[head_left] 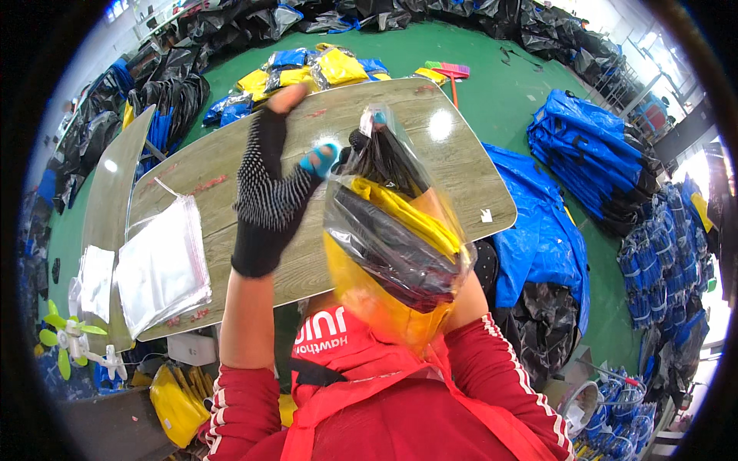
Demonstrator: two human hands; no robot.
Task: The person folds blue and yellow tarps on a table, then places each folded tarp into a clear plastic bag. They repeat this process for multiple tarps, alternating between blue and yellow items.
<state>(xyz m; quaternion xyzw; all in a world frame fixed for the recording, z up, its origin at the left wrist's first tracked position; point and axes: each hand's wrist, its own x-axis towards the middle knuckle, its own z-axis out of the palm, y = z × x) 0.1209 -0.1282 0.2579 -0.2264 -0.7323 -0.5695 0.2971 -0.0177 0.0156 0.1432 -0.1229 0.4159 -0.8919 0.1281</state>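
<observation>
Fingers of the left hand, in a black glove with pale grip dots, are spread and released in the head view, with a bare fingertip pointing away from the body and a blue-wrapped thumb turned toward the right. Just beside that thumb, on its right, is a clear plastic bag packed with folded black sheeting and folded yellow sheeting; whether the thumb touches the film cannot be told. The bag is tilted, its lower end blurred, nearer the body than the left fingertips. The right hand shows only partly through the film at the bag's far end, where a blue tip is visible; how its fingers close cannot be told. Below the fingers of both hands spreads a wood-grain tabletop. Left of the left fingers and nearer the body lies a stack of clear flat bags. Beyond those fingers, past the table edge, is a heap of yellow and blue packed bundles. Farther off, to the right of the right fingers, are a broom with pink and green bristles and a pile of blue sheeting.
</observation>
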